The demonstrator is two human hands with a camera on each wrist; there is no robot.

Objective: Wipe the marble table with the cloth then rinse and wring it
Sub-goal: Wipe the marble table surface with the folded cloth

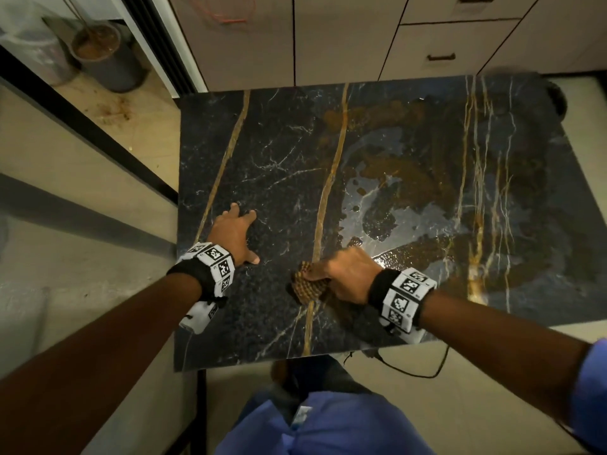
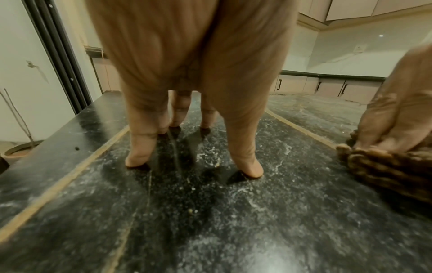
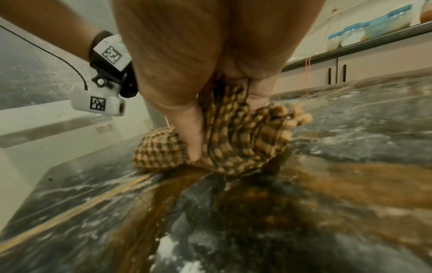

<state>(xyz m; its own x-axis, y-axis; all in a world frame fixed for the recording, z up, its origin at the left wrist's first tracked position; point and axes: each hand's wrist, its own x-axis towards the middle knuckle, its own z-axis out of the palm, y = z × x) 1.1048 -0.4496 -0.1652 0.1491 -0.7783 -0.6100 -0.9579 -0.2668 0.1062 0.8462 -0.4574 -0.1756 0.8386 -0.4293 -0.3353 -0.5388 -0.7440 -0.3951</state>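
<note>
Dark marble bench (image 1: 262,165), brown spill right of cloth (image 1: 308,285). Right hand (image 1: 348,277) clenched around cloth, pressing to wipe. Left hand (image 1: 235,234) flat, fingers spread left of cloth, probably bracing.

You're in a home kitchen: cabinet fronts w/ dark handles (image 1: 440,56) behind the marble table (image 1: 262,165), a countertop run (image 3: 350,49) carrying lidded jars (image 3: 348,36), tiled floor (image 1: 98,198).

Head overhead; wrists low; table (image 1: 262,165) shared
</note>
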